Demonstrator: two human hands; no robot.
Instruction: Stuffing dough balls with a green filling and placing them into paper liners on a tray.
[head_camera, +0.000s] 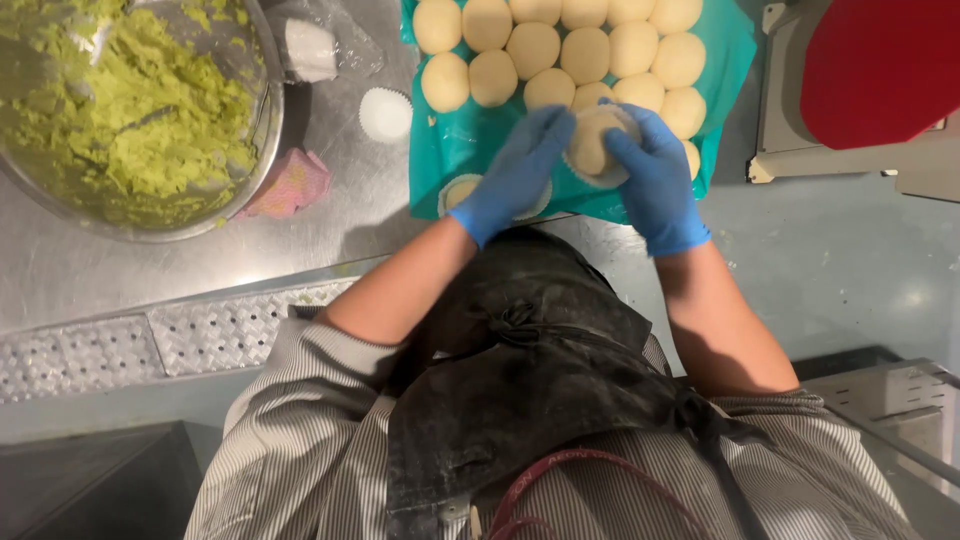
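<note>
Head view: both blue-gloved hands clasp one pale round dough ball in a white paper cup. The left hand and right hand each grip it above the teal plastic sheet on the steel worktop, near a steel bowl of green paste.

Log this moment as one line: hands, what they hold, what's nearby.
left hand: touching dough ball | right hand: cupping dough ball | under: teal sheet of dough balls | left side: steel bowl, green paste
</note>
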